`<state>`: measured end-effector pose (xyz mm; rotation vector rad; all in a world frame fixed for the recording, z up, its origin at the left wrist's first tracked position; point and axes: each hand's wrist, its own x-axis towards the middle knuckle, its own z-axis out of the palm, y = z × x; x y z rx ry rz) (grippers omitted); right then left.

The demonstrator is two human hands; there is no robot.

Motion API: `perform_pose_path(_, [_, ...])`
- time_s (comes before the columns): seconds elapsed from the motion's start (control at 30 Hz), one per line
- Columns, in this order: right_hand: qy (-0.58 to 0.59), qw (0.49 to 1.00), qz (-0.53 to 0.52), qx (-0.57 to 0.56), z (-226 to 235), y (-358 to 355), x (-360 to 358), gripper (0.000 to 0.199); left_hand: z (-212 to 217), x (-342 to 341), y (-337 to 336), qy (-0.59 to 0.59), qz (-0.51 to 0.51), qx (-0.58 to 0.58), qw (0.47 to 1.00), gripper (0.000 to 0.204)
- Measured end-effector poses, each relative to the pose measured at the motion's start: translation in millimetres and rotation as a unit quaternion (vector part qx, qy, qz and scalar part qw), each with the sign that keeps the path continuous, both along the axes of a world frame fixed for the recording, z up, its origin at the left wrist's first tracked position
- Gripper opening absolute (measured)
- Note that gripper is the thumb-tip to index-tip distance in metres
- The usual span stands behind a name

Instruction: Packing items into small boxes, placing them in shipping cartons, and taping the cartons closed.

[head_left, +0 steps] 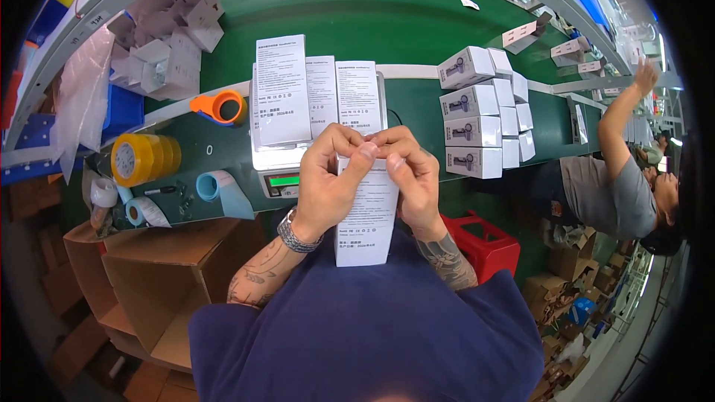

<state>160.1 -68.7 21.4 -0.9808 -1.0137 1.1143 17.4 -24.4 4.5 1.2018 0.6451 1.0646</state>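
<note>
A small white printed carton (365,227) stands against my chest, its lower end toward me. My left hand (335,171) and my right hand (411,175) are closed on its far end, thumbs and fingertips meeting at the top edge. The fingers hide that end, so I cannot tell whether its flap is closed. Just beyond my hands, similar white cartons (281,89) rest on a digital scale (267,160) with a lit green display.
Stacked white cartons (473,130) stand to the right, open ones (175,63) at the far left. Left on the green bench are an orange tape dispenser (227,109), yellow tape rolls (141,159) and a blue roll (216,187). A red stool (495,249) and a co-worker (596,190) are at right.
</note>
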Motion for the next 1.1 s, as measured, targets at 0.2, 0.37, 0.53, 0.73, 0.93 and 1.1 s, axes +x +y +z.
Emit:
perform_pose_path(0.2, [-0.037, 0.999, 0.021, 0.034, -16.2, 31.2, 14.4, 0.024, 25.5, -34.0, -7.8, 0.095, 0.112, 0.121, 0.982, 0.022])
perform_pose_path(0.37, [-0.030, 0.991, -0.035, -0.129, -11.7, 119.9, 32.9, 0.035, 9.8, -98.7, -22.6, 0.049, 0.313, 0.069, 0.946, 0.029])
perform_pose_path(0.53, [-0.293, 0.940, -0.169, 0.045, -21.8, 122.3, 29.6, 0.047, 0.1, -170.9, -64.3, 0.084, 0.471, -0.077, 0.875, 0.021])
perform_pose_path(0.73, [-0.001, 0.984, -0.159, -0.079, -54.4, 42.1, 64.1, 0.036, 1.2, -185.2, -90.4, 0.065, 0.549, -0.076, 0.829, 0.019])
perform_pose_path(0.93, [0.025, 0.989, -0.108, -0.102, -61.3, 20.4, 82.1, 0.034, 10.3, -133.2, -84.3, 0.062, 0.531, -0.070, 0.842, 0.016])
perform_pose_path(1.1, [0.037, 0.995, -0.032, -0.088, -52.5, 25.4, 94.6, 0.036, 23.8, -96.8, -48.0, 0.106, 0.405, -0.050, 0.907, 0.020])
